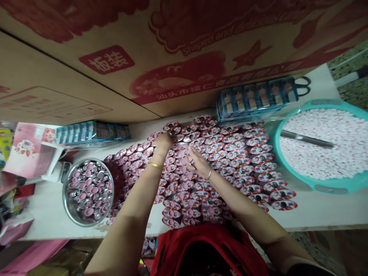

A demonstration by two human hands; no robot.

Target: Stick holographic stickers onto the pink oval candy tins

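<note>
Rows of small oval strawberry-print containers [263, 167] cover the middle of the white table [304, 214]; pink round caps top many toward the left, while those at right show dark round spots. The left hand [163, 142] is at the far rows, its fingertips hidden, so I can't tell whether they grip anything. The right hand [198, 161] is over the middle rows, fingers loosely extended, thumb apart. At left, a steel bowl [65, 199] holds loose pink and silvery caps [89, 189]; at right, a turquoise basin [276, 142] holds pinkish-white pieces [316, 165] and a grey bar-shaped tool [307, 138].
</note>
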